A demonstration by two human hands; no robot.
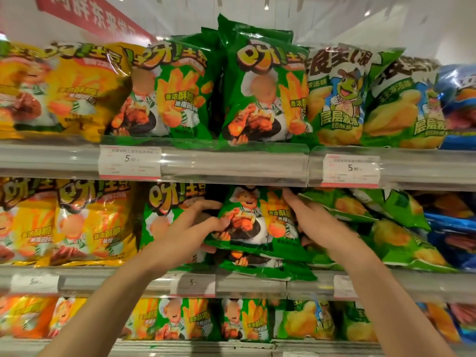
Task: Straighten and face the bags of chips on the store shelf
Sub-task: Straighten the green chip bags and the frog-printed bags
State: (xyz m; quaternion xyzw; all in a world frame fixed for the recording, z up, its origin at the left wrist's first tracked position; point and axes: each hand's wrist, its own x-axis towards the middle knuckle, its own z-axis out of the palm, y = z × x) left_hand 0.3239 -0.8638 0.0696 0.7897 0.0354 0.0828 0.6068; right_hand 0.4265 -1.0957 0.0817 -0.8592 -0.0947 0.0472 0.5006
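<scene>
Both hands work one green chip bag (253,220) on the middle shelf (247,283), which sits lifted and tilted above another green bag (257,266) lying slumped at the shelf's front edge. The left hand (203,220) grasps the bag's left edge, thumb on the printed face and fingers (206,203) curled behind. The right hand (313,220) clasps the right edge, fingers reaching up toward the top corner. Holding both sides likely lets the person square the bag upright with its face forward. To the right, green wavy-chip bags (396,235) lean over sideways, probably next to fix. The yellow bags (90,222) to the left already stand facing out.
</scene>
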